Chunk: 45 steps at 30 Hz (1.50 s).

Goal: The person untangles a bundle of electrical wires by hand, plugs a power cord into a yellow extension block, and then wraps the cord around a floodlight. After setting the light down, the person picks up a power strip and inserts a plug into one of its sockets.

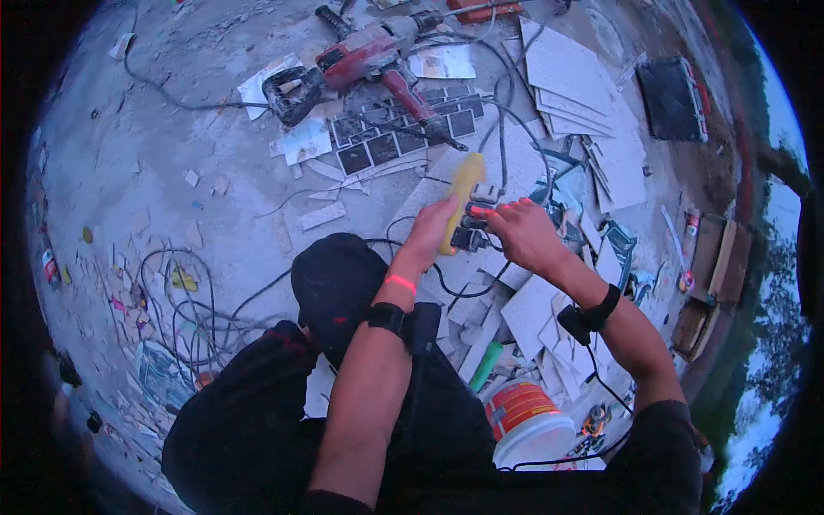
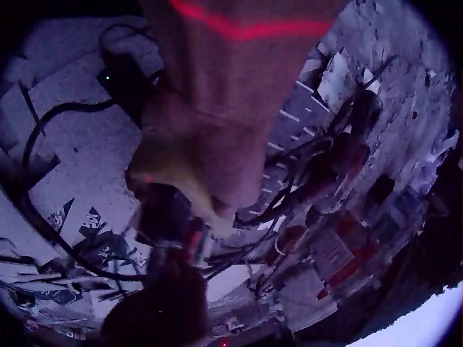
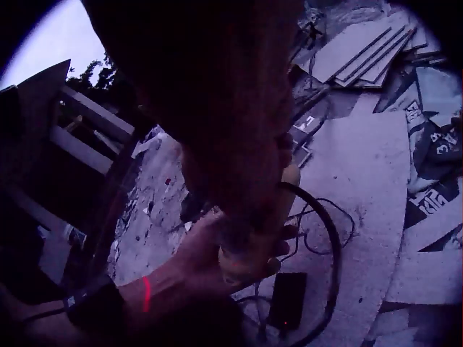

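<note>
In the head view my left hand (image 1: 431, 227) grips a long yellow power strip (image 1: 467, 178) by its side, holding it above the floor. Several plugs sit along the strip's right face, among them a grey plug (image 1: 487, 193) and a black plug (image 1: 466, 239). My right hand (image 1: 526, 235) pinches a dark plug at the middle of the strip, its fingertips close against the face. In the left wrist view, fingers wrap the yellow strip (image 2: 177, 170). From the right wrist, the left hand (image 3: 195, 253) shows beneath, and the right hand's fingers are mostly dark.
A red demolition hammer (image 1: 365, 56) lies ahead beside black tiles (image 1: 382, 148). Stacked pale tiles (image 1: 571, 81) and a black case (image 1: 672, 99) stand right. Coiled cable (image 1: 184, 300) is at left. An orange-and-white bucket (image 1: 525, 416) and a green cylinder (image 1: 487, 366) are near my legs.
</note>
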Motion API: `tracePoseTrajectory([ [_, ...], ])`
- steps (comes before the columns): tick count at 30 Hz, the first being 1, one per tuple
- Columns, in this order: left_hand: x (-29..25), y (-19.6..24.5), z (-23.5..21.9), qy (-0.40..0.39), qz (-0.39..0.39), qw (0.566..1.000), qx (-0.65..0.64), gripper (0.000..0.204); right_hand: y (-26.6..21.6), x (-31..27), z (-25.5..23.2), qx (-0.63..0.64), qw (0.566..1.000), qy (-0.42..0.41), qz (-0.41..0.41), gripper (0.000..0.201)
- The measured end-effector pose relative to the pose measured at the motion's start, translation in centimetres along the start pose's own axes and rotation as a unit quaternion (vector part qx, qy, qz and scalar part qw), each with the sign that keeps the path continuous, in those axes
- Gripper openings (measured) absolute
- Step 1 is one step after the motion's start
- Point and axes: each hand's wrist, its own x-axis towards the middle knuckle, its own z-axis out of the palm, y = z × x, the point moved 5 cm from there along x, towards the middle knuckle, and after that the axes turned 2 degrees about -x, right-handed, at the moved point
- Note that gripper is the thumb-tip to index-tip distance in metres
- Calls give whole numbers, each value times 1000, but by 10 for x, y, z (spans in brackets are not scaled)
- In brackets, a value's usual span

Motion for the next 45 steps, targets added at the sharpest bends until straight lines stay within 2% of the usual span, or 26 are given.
tracePoseTrajectory([
  [2, -5, -5, 7, 26, -2, 997, 74, 54, 2, -12, 9, -12, 1000, -2, -6, 44],
  [4, -4, -10, 12, 32, 24, 984, 174, 62, 15, -20, 23, -6, 996, -79, 43, 48],
  [6, 31, -50, -21, 105, 85, 949, 284, 73, 21, -22, 8, -35, 998, -25, 47, 49],
  [8, -13, -12, -17, 182, 88, 907, 369, 79, 34, -23, 10, -17, 994, -52, 92, 47],
  [9, -23, -1, -20, 171, 126, 901, 378, 77, 48, -29, 25, -10, 996, -38, 83, 40],
  [11, -46, 33, -17, 210, 195, 880, 379, 61, 55, -29, 37, -90, 982, -130, 101, 21],
  [12, -63, 57, -11, 203, 220, 882, 364, 51, 58, -32, 42, -122, 984, -95, 89, 20],
  [14, -115, 102, 7, 223, 347, 840, 351, 41, 87, -45, 86, -107, 992, -66, 29, 28],
  [15, -135, 119, 11, 259, 349, 822, 368, 38, 76, -45, 78, -113, 992, -49, 8, 28],
  [17, -217, 156, 26, 291, 408, 789, 355, 37, 52, -20, 48, -119, 992, -21, -43, 29],
  [19, -304, 176, 35, 317, 426, 765, 364, 35, 19, -10, 22, -107, 989, -52, -90, 22],
  [20, -353, 181, 41, 341, 444, 728, 395, 37, 16, -2, 21, -113, 987, -49, -107, 22],
  [22, -464, 186, 49, 388, 459, 670, 436, 42, 16, 22, 17, 7, 998, -52, -38, 16],
  [23, -517, 183, 49, 412, 455, 652, 445, 46, 7, 30, 9, 34, 995, -32, -90, 14],
  [26, -658, 164, 26, 543, 395, 620, 406, 41, -20, 49, -9, 23, 992, -3, -124, 16],
  [27, -692, 147, 5, 561, 445, 625, 310, 38, -27, 53, -10, 19, 993, -21, -117, 17],
  [29, -746, 100, -40, 657, 420, 582, 232, 41, -41, 60, -3, 14, 992, -35, -119, 18],
  [30, -759, 67, -75, 702, 362, 572, 223, 42, -49, 62, 5, 12, 992, -50, -118, 18],
  [33, -754, -56, -199, 781, 160, 562, 219, 44, -77, 67, 20, -11, 987, -105, -121, 20],
  [35, -709, -148, -271, 752, 79, 611, 235, 49, -86, 73, 35, -17, 977, -161, -141, 23],
  [37, -646, -190, -287, 692, 4, 677, 251, 45, -100, 83, 37, -43, 970, -187, -152, 23],
  [38, -610, -222, -301, 697, 48, 678, 226, 51, -107, 84, 37, -63, 963, -208, -159, 24],
  [40, -556, -233, -301, 647, -4, 719, 256, 49, -122, 89, 28, -51, 962, -201, -176, 23],
  [42, -520, -238, -309, 697, 16, 634, 335, 51, -131, 96, 22, -38, 960, -185, -205, 22],
  [43, -504, -242, -321, 694, 14, 640, 329, 51, -134, 97, 20, -43, 959, -193, -203, 22],
  [45, -502, -257, -355, 787, 131, 603, 10, 47, -136, 96, 12, -33, 966, -199, -164, 19],
])
